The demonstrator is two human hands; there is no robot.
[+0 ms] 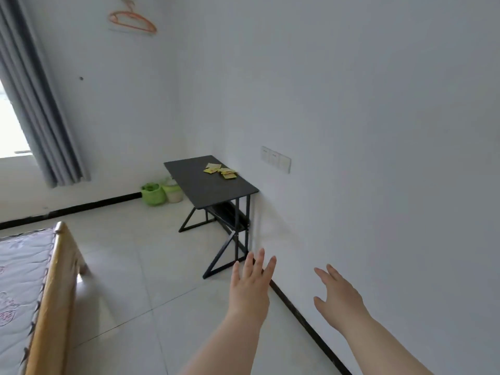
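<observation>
My left hand (250, 285) and my right hand (339, 295) are stretched out in front of me, fingers straight and spread, holding nothing. Ahead stands a small black table (189, 180) with a metal frame, set against the white wall. Several yellow packets (221, 170) lie on its far right part. Both hands are well short of the table, above the tiled floor and the wall's black baseboard.
A bed with a wooden frame (51, 288) and a quilted mattress fills the lower left. A green basket (153, 194) and a pale bucket (173, 192) sit in the corner. Grey curtain (35, 104) hangs at left; wall switches (276, 158) at right; an orange hanger (132, 21) high up.
</observation>
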